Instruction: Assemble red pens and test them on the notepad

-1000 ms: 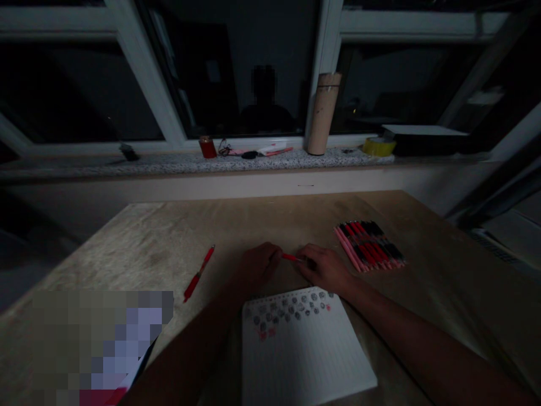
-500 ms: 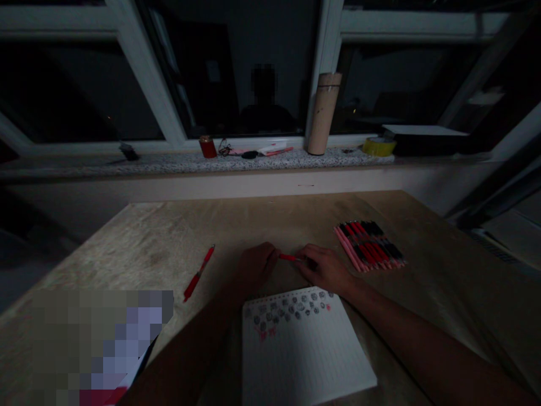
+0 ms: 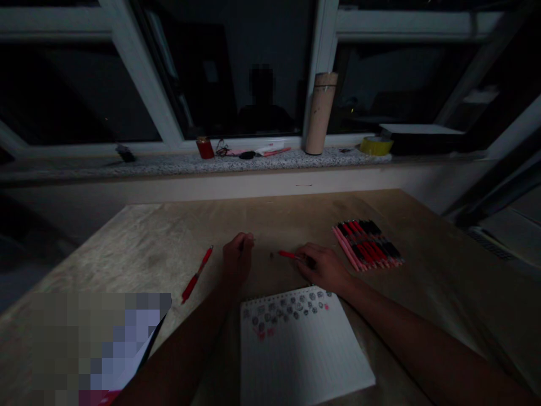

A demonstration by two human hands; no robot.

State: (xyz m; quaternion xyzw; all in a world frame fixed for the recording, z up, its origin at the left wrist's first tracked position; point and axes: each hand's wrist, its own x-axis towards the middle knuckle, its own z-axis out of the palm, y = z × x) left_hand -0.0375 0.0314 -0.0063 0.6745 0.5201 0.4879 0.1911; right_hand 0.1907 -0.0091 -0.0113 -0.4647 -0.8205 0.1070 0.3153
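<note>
My right hand (image 3: 323, 264) is closed on a red pen (image 3: 287, 255), whose red end points left above the table. Left of it, my left hand (image 3: 237, 255) is held curled, with a small pale tip showing at its fingers; what it belongs to I cannot make out. Between the hands a tiny dark piece (image 3: 271, 255) shows against the tabletop. Another red pen (image 3: 197, 274) lies slantwise to the left of my left hand. Below both hands lies a spiral notebook (image 3: 306, 355), its lined page marked with dark and red scribbled circles near the top.
Several red, black and pink pens (image 3: 367, 245) lie side by side on the table (image 3: 156, 237) at right. On the windowsill (image 3: 169, 163) stand a tall flask (image 3: 322, 113), a red jar (image 3: 205, 148) and yellow tape (image 3: 376, 146). A blurred-out object (image 3: 127, 344) is at lower left.
My left hand has moved left, away from the red pen's end, and is now apart from it. The small dark piece between the hands has come into view. My right hand keeps the pen.
</note>
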